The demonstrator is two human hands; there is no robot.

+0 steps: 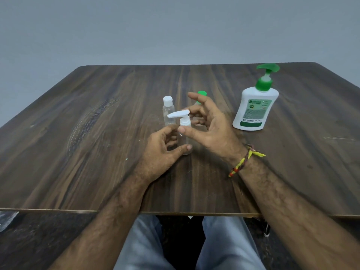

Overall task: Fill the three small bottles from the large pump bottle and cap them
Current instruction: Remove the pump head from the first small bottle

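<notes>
My left hand (161, 151) grips a small clear bottle (183, 142) that stands upright at the table's middle, thumb in front and fingers behind. Its white pump top (180, 114) points left. My right hand (212, 125) reaches over from the right. The thumb sits at the bottle's neck, the curled fingers are behind the pump collar, and the index finger is raised. A second clear bottle with a white flip cap (168, 111) stands just behind. A third with a green cap (202, 93) is mostly hidden by my right hand. The large white bottle with a green pump (255, 108) stands to the right.
The dark wooden table (97, 133) has broad bare areas left, right and front of the bottles. Its near edge runs just above my lap. A grey wall lies beyond the far edge.
</notes>
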